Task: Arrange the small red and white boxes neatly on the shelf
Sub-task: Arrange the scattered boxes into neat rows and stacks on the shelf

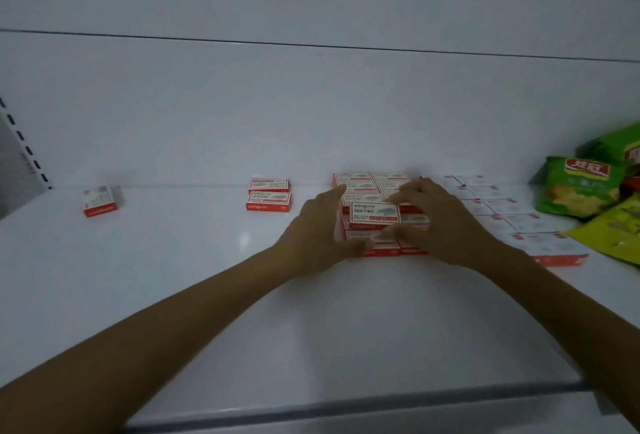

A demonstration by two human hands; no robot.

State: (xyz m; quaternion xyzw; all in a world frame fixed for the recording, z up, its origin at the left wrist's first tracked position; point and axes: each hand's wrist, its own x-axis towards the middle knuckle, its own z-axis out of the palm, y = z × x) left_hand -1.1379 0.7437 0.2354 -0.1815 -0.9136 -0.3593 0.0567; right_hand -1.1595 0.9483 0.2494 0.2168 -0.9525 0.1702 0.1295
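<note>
Mid-task, roughly half done by my read. Centre of frame: a block of boxes [372,181] already packed tight in rows on the white shelf [207,295]. The right hand [441,224] pinches the top box [375,215] by its far and near edges, fingers above, thumb below, holding it just over or on the block; contact underneath is unclear. The left hand [320,226] lies with fingers straight against the block's left side, thumb at the front corner, gripping nothing, looks like squaring up.

Left to do: a pair of boxes [268,195] left of centre, apart from the block, and a lone box [101,201] far left, turned at an angle. Right of centre a strip of pale boxes [502,212] runs toward the front edge, fairly orderly. Green and yellow snack bags [581,188] at the right edge.
</note>
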